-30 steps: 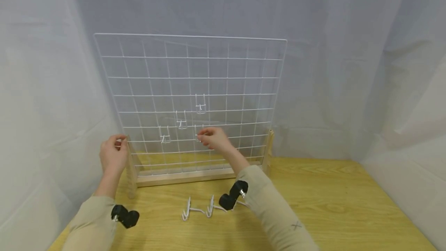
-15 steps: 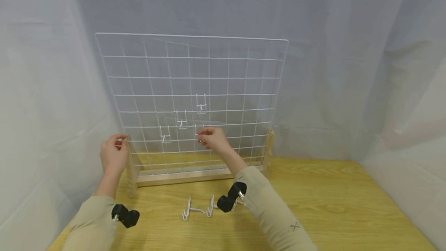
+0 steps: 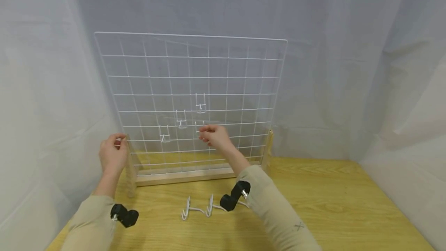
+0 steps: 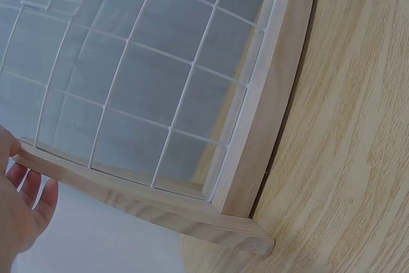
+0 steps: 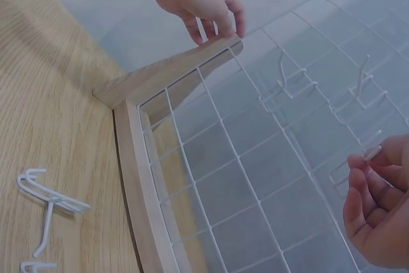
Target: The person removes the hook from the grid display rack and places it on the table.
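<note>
My right hand [image 3: 215, 138] pinches the peg of a white wire hook [image 5: 372, 153] between thumb and fingers, in front of the lower middle of a white wire grid panel [image 3: 191, 35]. The hook's two upper prongs show just above a horizontal wire; its lower part is mostly behind the fingers. Three similar hooks hang on the grid: an upper hook [image 3: 200, 106], a middle hook [image 3: 181, 121] and a lower-left hook [image 3: 163, 138]. At the left side, my left hand [image 3: 113, 154] holds the top end of the wooden side post [image 4: 172, 218] of the stand.
On the table [image 3: 324, 196], in front of the stand's wooden base bar [image 3: 184, 177], lie a white hook [image 3: 187, 208] and another hook [image 3: 210, 206]. A further hook [image 3: 243, 204] is partly hidden by the right wrist's camera mount. White curtains [image 3: 348, 69] surround the table.
My right hand has risen slightly with the hook, whose prongs now stand a little higher against the wire. My left hand has stayed on the post.
</note>
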`<action>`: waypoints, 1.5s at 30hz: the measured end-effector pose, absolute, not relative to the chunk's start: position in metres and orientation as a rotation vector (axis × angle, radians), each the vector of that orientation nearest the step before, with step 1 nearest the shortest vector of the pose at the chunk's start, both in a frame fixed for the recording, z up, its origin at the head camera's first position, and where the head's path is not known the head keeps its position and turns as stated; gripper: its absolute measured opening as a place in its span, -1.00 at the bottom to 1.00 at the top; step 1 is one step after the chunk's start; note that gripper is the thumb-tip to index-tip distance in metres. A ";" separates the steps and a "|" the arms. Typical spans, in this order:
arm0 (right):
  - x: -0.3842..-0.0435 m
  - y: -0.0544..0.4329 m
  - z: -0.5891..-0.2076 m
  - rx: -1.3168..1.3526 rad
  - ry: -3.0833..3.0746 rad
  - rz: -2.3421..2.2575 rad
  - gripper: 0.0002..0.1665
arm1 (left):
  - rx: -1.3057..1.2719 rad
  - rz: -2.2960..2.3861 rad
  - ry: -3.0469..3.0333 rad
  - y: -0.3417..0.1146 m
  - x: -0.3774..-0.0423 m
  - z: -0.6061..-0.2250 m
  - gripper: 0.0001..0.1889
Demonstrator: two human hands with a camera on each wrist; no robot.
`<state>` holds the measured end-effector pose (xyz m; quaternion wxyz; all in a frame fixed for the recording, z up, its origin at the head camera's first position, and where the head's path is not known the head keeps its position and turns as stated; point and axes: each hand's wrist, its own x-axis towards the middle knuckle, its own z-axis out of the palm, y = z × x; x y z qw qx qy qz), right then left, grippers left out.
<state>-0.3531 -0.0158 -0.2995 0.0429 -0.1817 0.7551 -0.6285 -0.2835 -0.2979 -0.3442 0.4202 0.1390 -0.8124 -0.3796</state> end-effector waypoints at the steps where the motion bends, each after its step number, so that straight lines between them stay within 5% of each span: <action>1: -0.353 -0.014 -0.299 -0.558 2.307 -1.923 -0.72 | 0.353 -0.952 -2.041 -0.298 -0.284 -0.344 -0.78; 45: -0.356 0.086 -0.342 -0.828 2.348 -1.671 -0.77 | 0.335 -0.953 -2.036 -0.295 -0.284 -0.342 -0.78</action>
